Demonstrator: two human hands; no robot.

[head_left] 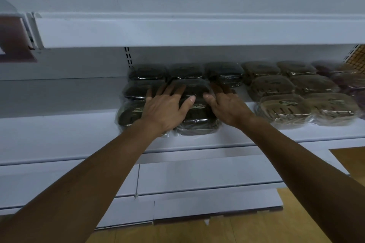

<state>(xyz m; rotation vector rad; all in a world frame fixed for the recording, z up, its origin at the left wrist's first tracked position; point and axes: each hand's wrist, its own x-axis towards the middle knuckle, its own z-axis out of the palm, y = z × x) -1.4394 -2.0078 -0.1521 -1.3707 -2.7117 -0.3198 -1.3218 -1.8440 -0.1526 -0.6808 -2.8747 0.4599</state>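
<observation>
Between the fingers of both hands, the dark wrapped pack (199, 118) is sitting at the front of the shelf (59, 134). The left hand (166, 108) is lying flat and wide-spread on top, and the right hand (227, 106) is laying straight fingers along its side. Squaring it up seems to be going on, likely calling next for a level push toward the dark packs (185, 71) beyond the fingertips.
</observation>
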